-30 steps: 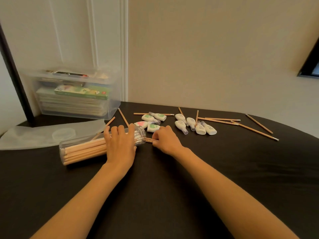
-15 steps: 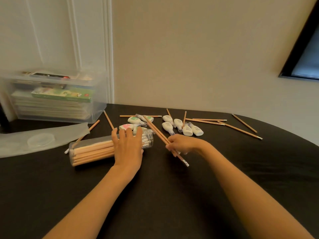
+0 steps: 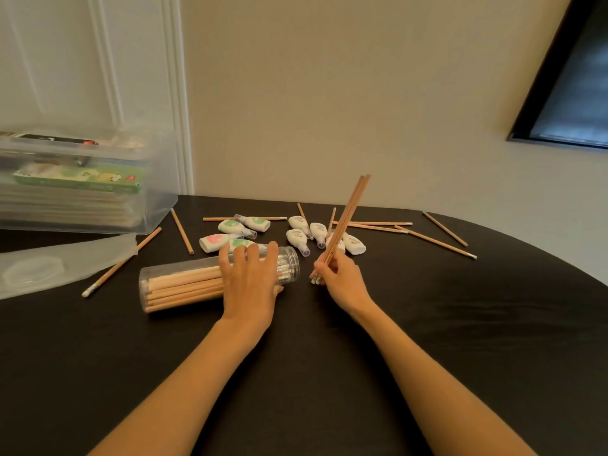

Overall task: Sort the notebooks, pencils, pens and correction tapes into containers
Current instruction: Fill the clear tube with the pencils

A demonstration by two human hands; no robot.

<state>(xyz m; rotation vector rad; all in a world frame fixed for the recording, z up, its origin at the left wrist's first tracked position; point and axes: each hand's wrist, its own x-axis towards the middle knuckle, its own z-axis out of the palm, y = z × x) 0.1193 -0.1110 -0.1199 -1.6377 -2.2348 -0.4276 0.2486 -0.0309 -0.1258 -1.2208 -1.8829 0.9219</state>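
Left hand (image 3: 250,281) lies palm down on a clear jar (image 3: 289,262) that rests on its side on the black tabletop (image 3: 427,340), fingers spread and laid across the curve of the plastic near its open mouth, which faces right. Inside the jar a thick batch of wooden pencils (image 3: 184,286) lies lengthwise with the white eraser ends toward the mouth. Just right of that mouth, the right hand (image 3: 339,281) pinches a small bundle of pencils (image 3: 347,218) between curled fingers and thumb; the bundle is tilted steeply, its eraser ends low beside the hand and its other ends up and away toward the wall. Beyond the hands the correction tapes lie in two loose groups: coloured ones (image 3: 215,242) just past the jar and white ones (image 3: 297,238) to their right, partly behind the raised bundle. More loose pencils (image 3: 434,240) are scattered on the far right of the tabletop, and a single pencil (image 3: 121,262) lies to the left of the jar, its far part against a translucent lid (image 3: 75,258). At the far left stands a clear storage box (image 3: 154,192) holding stacked notebooks (image 3: 79,181).
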